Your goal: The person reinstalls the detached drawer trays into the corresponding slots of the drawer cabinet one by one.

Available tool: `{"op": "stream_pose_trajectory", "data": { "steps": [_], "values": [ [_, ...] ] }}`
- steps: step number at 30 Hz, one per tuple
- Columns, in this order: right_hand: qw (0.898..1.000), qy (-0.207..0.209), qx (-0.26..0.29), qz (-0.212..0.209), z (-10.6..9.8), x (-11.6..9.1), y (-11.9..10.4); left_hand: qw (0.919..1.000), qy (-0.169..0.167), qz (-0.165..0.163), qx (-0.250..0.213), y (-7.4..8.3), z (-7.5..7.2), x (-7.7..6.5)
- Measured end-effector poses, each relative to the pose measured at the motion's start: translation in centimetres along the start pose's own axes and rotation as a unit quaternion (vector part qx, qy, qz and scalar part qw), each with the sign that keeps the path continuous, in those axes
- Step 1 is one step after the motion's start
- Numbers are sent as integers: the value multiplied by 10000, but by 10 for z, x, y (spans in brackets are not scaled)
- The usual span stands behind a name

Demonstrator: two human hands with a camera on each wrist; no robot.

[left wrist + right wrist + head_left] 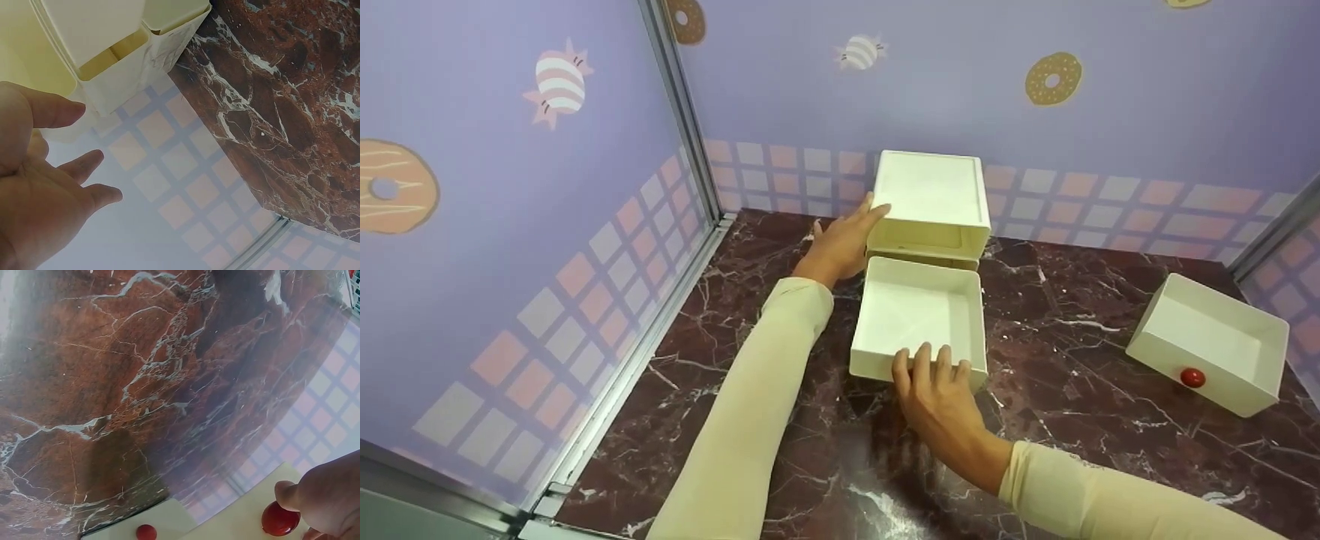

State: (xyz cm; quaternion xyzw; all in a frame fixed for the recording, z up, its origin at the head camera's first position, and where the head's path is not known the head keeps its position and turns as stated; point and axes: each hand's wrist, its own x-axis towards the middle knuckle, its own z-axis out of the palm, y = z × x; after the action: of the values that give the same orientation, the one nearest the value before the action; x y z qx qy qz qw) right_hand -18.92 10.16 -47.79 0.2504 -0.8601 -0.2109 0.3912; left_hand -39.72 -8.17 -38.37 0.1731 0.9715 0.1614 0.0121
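Note:
My right hand [945,401] grips the front wall of a white drawer [915,307], its fingers curled over the rim. In the right wrist view the thumb rests against the red knob [280,518] on that front. The drawer's inside is bare, and its rear edge lies close in front of the lower part of a white cabinet [931,184]. An open compartment shows under the cabinet's top. At the cabinet's left side, my left hand [844,240] reaches with fingertips at the upper edge. Its fingers [104,197] are spread in the left wrist view.
A second white drawer [1207,341] with a red knob [1192,377] sits apart at the right on the dark marbled surface [1057,420]. A patterned wall [810,82] rises behind the cabinet. Another wall [525,247] borders the left side, with a metal rail along its foot.

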Motion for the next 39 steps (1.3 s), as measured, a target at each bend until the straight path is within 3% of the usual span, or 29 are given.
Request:
{"op": "stream_pose_trajectory", "data": {
  "steps": [17, 39],
  "values": [
    [9998, 69, -126, 145, 25, 11, -1, 9999, -94, -61, -3, 0, 0, 2],
    [10000, 20, -50, 52, 70, 25, 18, 9999, -39, -91, 30, -1, 2, 2]
  ]
}}
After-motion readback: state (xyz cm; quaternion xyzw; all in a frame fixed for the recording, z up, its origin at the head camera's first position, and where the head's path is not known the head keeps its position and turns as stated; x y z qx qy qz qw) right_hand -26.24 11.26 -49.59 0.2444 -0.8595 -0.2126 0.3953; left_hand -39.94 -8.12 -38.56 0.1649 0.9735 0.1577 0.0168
